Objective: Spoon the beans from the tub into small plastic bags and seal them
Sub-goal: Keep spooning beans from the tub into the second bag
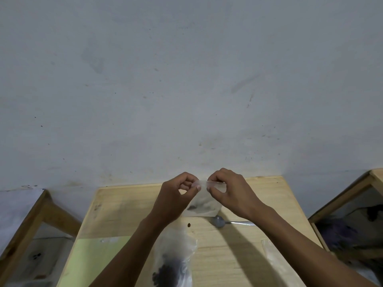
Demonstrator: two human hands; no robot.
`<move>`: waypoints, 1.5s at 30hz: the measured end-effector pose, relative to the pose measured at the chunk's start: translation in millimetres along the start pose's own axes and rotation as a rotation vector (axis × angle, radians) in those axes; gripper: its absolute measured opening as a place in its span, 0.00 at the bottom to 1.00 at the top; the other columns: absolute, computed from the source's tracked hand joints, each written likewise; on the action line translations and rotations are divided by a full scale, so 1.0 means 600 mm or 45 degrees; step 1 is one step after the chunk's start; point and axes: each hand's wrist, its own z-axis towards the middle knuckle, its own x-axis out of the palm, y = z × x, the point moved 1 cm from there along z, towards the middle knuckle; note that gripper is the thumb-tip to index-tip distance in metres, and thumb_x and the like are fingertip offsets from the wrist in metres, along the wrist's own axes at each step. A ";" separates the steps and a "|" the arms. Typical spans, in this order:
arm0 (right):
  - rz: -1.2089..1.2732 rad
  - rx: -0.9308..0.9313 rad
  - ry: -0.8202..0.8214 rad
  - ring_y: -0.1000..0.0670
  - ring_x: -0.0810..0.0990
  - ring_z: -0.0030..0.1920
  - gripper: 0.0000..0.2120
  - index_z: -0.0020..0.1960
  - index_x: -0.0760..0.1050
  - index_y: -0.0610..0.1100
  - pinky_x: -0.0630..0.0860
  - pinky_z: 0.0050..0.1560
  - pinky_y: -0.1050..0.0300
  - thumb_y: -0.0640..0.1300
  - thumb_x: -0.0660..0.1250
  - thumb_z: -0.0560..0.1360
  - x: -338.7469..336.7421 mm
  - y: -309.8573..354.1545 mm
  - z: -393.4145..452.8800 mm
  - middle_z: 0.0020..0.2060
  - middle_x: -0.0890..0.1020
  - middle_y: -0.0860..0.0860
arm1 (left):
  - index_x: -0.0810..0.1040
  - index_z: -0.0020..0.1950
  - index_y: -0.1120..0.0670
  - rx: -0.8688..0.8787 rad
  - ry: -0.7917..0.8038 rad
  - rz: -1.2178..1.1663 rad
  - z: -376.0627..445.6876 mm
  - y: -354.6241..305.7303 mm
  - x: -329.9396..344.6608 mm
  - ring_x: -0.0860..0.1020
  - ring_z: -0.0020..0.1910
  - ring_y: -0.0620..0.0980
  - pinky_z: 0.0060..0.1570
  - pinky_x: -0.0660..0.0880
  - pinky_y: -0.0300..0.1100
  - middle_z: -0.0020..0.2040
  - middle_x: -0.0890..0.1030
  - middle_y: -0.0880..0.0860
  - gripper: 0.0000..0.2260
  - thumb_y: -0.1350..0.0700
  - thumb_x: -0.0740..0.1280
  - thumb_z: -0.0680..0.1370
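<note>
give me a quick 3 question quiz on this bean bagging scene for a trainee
1. True or false: both hands pinch the top edge of the small bag.
2. Where is the spoon? A) in the right hand B) lying on the wooden table C) inside the big bag of beans
3. Fill in: one loose ____ lies on the table just left of the spoon.

Key
1. True: the left hand and right hand hold its top, lifted above the table.
2. B, under the held bag, handle pointing right.
3. bean, just beyond the larger bag of dark beans.
</note>
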 end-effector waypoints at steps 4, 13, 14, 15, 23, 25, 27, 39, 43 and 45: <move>0.001 -0.023 0.032 0.56 0.76 0.46 0.03 0.46 0.77 0.53 0.73 0.54 0.47 0.51 0.67 0.73 -0.005 0.005 0.000 0.42 0.78 0.58 | 0.80 0.44 0.51 -0.001 0.023 0.003 -0.004 -0.003 -0.001 0.78 0.39 0.42 0.41 0.72 0.30 0.40 0.81 0.41 0.03 0.58 0.71 0.76; -0.179 -0.100 0.056 0.55 0.74 0.47 0.04 0.48 0.76 0.53 0.66 0.51 0.55 0.52 0.65 0.76 0.011 0.006 -0.002 0.44 0.77 0.57 | 0.79 0.41 0.52 0.005 -0.048 0.062 -0.015 0.002 0.014 0.79 0.42 0.45 0.43 0.72 0.30 0.39 0.81 0.44 0.05 0.61 0.71 0.76; -0.195 -0.110 0.051 0.55 0.74 0.48 0.04 0.48 0.76 0.53 0.65 0.50 0.55 0.52 0.64 0.76 0.012 0.005 -0.002 0.44 0.77 0.57 | 0.78 0.41 0.52 -0.001 -0.047 0.066 -0.016 0.003 0.015 0.79 0.41 0.45 0.43 0.71 0.30 0.39 0.81 0.44 0.06 0.61 0.71 0.76; -0.207 -0.119 0.048 0.55 0.74 0.48 0.05 0.48 0.77 0.53 0.64 0.50 0.56 0.52 0.64 0.76 0.013 0.005 -0.002 0.44 0.76 0.58 | 0.78 0.40 0.51 -0.009 -0.050 0.063 -0.018 0.003 0.015 0.78 0.40 0.44 0.42 0.71 0.30 0.38 0.81 0.44 0.07 0.61 0.71 0.76; -0.274 -0.139 0.068 0.55 0.71 0.48 0.05 0.50 0.76 0.53 0.64 0.51 0.55 0.52 0.64 0.78 0.018 0.002 -0.003 0.47 0.75 0.59 | 0.75 0.39 0.50 -0.130 -0.043 -0.011 -0.027 0.013 0.011 0.79 0.38 0.45 0.42 0.71 0.29 0.38 0.82 0.48 0.08 0.59 0.70 0.77; -0.295 -0.135 0.058 0.57 0.69 0.47 0.05 0.49 0.76 0.52 0.62 0.50 0.56 0.52 0.64 0.78 0.013 -0.005 -0.007 0.46 0.73 0.61 | 0.75 0.40 0.51 -0.163 -0.068 -0.004 -0.030 0.014 0.001 0.78 0.36 0.41 0.38 0.69 0.27 0.36 0.81 0.47 0.08 0.59 0.70 0.77; -0.286 -0.106 0.045 0.56 0.71 0.47 0.04 0.47 0.75 0.53 0.63 0.50 0.56 0.52 0.65 0.78 0.005 -0.018 -0.014 0.45 0.74 0.60 | 0.76 0.40 0.53 -0.210 -0.103 -0.017 -0.033 0.024 -0.015 0.76 0.33 0.38 0.34 0.68 0.26 0.34 0.81 0.47 0.07 0.59 0.70 0.77; 0.610 0.155 0.020 0.45 0.77 0.46 0.05 0.44 0.77 0.50 0.74 0.48 0.53 0.41 0.69 0.77 0.019 -0.021 -0.043 0.46 0.80 0.49 | 0.76 0.44 0.52 -0.273 -0.036 -0.209 -0.049 0.034 -0.020 0.83 0.41 0.53 0.42 0.72 0.41 0.38 0.84 0.50 0.05 0.59 0.68 0.79; 0.538 0.119 0.035 0.52 0.76 0.44 0.04 0.42 0.78 0.47 0.73 0.44 0.59 0.42 0.71 0.76 0.029 -0.012 -0.039 0.43 0.80 0.52 | 0.77 0.45 0.53 -0.260 -0.023 -0.170 -0.053 0.026 -0.018 0.82 0.39 0.49 0.37 0.71 0.30 0.37 0.84 0.52 0.04 0.58 0.67 0.79; 0.503 0.079 0.008 0.55 0.75 0.41 0.06 0.41 0.77 0.47 0.71 0.42 0.60 0.42 0.70 0.76 0.031 -0.007 -0.040 0.41 0.79 0.52 | 0.77 0.45 0.53 -0.265 -0.029 -0.167 -0.057 0.027 -0.018 0.83 0.40 0.48 0.37 0.71 0.28 0.38 0.84 0.52 0.03 0.58 0.67 0.79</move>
